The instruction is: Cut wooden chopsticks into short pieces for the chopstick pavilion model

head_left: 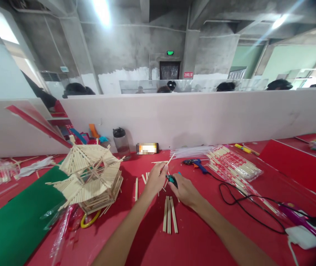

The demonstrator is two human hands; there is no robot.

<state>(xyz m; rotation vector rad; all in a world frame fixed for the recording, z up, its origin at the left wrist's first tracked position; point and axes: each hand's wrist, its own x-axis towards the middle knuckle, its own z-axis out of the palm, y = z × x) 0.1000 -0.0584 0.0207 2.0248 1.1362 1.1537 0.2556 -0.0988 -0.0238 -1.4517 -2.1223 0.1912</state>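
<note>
While your left fingers [163, 170] pinch a slim pale wooden stick [171, 159], steady it.
Square up the teal-and-black tool [171, 180] your right fingers [180, 181] grasp.

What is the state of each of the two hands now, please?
Left hand: closed, holding a thin wooden stick.
Right hand: closed, holding a green-and-black tool.

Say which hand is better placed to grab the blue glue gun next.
Likely the right hand: it is nearer the glue gun, though it holds a green tool. The left hand is farther off, gripping a thin stick.
</note>
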